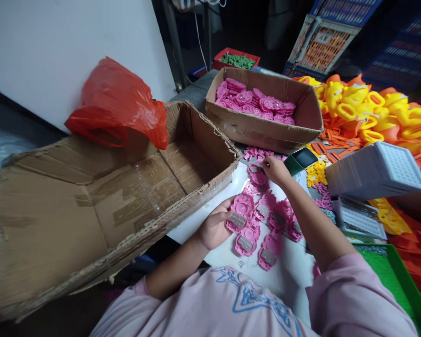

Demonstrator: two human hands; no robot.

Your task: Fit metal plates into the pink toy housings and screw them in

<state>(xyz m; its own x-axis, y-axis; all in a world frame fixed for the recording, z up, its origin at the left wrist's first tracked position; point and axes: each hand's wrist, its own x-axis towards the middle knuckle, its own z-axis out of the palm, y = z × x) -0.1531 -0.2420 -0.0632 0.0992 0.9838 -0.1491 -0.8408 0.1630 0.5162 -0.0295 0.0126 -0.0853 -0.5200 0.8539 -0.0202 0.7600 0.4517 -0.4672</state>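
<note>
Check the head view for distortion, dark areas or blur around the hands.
Head view: wide-angle distortion bows the large open brown cardboard box; the upper right background falls dark; the white wall is evenly lit, no glare; the left hand, gripping one of the flat pink plastic pieces, and the right hand look slightly soft, not motion-blurred.

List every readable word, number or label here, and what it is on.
Nothing reads clearly.
Shirt: blue print, cut off, unreadable.
Crate: red and yellow panel, too blurred.
White sheet: tiny marks, too small.
Pink plastic part in left hand: no text.
</note>
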